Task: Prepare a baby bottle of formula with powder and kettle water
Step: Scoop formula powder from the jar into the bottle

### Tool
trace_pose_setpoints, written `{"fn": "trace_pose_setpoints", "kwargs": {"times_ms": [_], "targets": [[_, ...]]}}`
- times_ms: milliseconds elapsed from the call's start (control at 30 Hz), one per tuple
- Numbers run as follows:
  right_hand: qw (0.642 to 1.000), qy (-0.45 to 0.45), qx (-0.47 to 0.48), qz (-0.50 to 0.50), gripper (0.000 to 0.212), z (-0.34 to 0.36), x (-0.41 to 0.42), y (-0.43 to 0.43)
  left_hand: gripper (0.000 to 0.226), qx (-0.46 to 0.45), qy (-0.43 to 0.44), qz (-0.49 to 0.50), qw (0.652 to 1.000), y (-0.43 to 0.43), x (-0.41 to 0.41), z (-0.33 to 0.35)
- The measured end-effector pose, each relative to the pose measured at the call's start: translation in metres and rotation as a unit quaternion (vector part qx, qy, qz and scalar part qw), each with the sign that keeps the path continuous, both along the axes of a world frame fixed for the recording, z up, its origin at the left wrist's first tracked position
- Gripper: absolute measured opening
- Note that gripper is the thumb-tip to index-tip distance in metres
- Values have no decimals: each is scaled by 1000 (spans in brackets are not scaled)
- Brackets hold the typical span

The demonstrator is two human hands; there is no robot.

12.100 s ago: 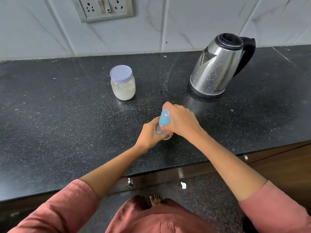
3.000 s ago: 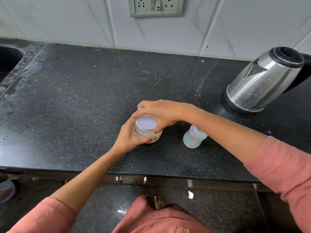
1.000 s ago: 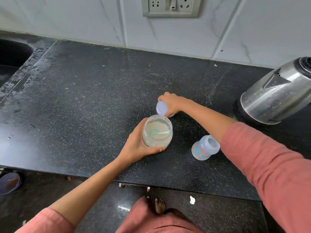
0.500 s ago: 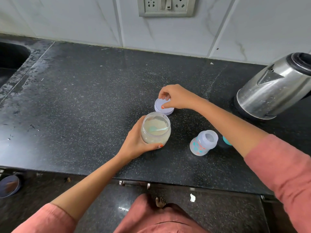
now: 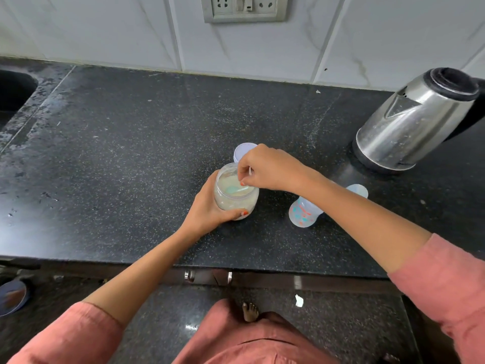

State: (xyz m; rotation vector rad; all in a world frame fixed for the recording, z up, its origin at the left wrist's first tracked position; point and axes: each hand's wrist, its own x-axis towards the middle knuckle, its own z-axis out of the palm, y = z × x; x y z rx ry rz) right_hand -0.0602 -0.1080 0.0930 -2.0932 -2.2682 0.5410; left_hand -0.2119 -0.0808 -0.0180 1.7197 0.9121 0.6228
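My left hand (image 5: 207, 210) grips the clear powder jar (image 5: 235, 203), which stands open on the black counter (image 5: 131, 153). A teal scoop (image 5: 232, 190) lies on the pale powder inside. My right hand (image 5: 270, 166) hovers over the jar's mouth, with thumb and forefinger dipped in and pinching the scoop's handle. The lilac jar lid (image 5: 242, 153) lies flat just behind the jar, partly hidden by my right hand. The baby bottle (image 5: 304, 212) stands uncapped to the right, its top hidden under my right forearm. Its blue cap (image 5: 359, 190) lies beyond the forearm.
A steel kettle (image 5: 409, 122) with a black lid stands at the back right. A sink edge (image 5: 15, 93) shows at the far left. A wall socket (image 5: 245, 7) is on the tiled wall. The counter's front edge runs below my forearms.
My right hand has let go of the lid, which now rests behind the jar, and has come forward into the jar's mouth. My left hand still holds the jar.
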Motion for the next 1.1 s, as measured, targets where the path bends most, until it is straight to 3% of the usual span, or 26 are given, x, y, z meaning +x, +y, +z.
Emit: {"fn": "trace_pose_setpoints", "kwargs": {"times_ms": [233, 400, 533, 733, 1100], "targets": [[981, -172, -45, 82, 19, 2, -20, 9, 76, -7, 3, 1, 1000, 0, 0, 0], [960, -254, -15, 119, 23, 3, -23, 14, 80, -7, 11, 8, 1000, 1, 1, -2], [957, -249, 41, 142, 17, 2, -16, 14, 79, -2, 12, 7, 1000, 1, 1, -2], [961, -211, 82, 158, 25, -4, -5, 12, 78, 1, 6, -1, 1000, 1, 0, -1], [964, -216, -19, 153, 24, -3, -14, 9, 76, 1, 3, 0, 1000, 0, 0, 0]]}}
